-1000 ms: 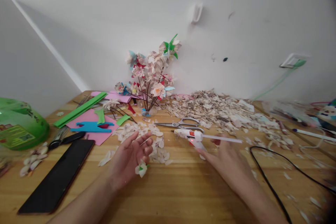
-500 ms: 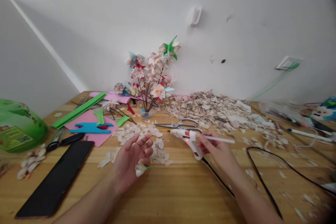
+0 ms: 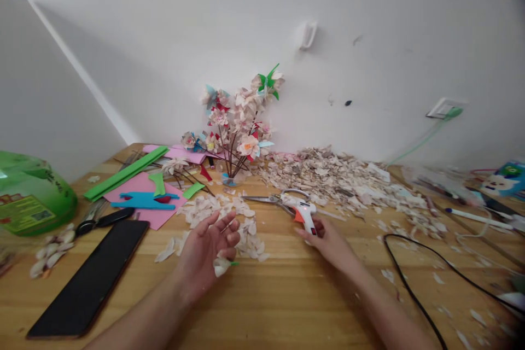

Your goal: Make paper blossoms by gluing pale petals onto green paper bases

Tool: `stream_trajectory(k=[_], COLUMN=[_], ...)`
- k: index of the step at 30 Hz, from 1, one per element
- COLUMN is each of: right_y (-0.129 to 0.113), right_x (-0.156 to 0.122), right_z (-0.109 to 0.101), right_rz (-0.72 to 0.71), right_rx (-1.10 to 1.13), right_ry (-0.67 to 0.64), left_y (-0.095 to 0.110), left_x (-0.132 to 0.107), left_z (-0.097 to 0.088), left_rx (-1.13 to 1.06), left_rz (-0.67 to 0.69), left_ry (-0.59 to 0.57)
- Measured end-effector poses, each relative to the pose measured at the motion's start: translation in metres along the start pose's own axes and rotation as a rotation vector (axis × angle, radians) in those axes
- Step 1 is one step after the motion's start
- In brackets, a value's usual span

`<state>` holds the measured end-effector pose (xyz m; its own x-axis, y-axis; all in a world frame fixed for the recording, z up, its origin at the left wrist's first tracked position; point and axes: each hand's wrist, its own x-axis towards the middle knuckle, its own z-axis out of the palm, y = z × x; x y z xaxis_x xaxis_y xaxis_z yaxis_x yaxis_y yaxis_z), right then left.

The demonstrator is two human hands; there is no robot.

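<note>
My left hand (image 3: 207,251) hovers over the wooden table (image 3: 287,295), palm turned up, its thumb and lower fingers pinching a small pale paper flower (image 3: 221,266) with a green stem. My right hand (image 3: 328,240) is wrapped round the handle of a white glue gun (image 3: 302,211), whose orange trigger shows and whose nozzle points left toward the scissors (image 3: 275,198). Loose pale petals (image 3: 221,213) lie between the two hands.
A vase of paper flowers (image 3: 238,126) stands at the wall. A large heap of petal scraps (image 3: 340,175) lies to the right. A black phone (image 3: 92,273), pink and green paper (image 3: 139,186), a green bag (image 3: 28,191) sit left; a black cord (image 3: 414,279) runs right.
My right hand reached to the glue gun, closed on its handle and swung it round from lying sideways. My left hand has stayed still with the flower.
</note>
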<state>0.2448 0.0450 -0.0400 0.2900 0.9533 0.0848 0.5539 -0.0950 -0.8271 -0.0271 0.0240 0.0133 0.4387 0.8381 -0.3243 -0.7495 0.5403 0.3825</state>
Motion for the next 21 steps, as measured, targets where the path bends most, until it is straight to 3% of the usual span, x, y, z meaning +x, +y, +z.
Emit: stream_trajectory(k=[10, 16, 21], right_y=[0.005, 0.0, 0.003], right_x=[0.02, 0.008, -0.001], right_z=[0.001, -0.004, -0.004], right_rz=[-0.015, -0.174, -0.397], right_rx=[-0.217, -0.189, -0.582], right_ry=[-0.062, -0.103, -0.023], left_y=[-0.001, 0.001, 0.001], left_x=[0.0, 0.001, 0.001], left_z=[0.002, -0.003, -0.003], left_rx=[0.014, 0.012, 0.016], left_rz=[0.001, 0.018, 0.027], left_ry=[0.007, -0.018, -0.013])
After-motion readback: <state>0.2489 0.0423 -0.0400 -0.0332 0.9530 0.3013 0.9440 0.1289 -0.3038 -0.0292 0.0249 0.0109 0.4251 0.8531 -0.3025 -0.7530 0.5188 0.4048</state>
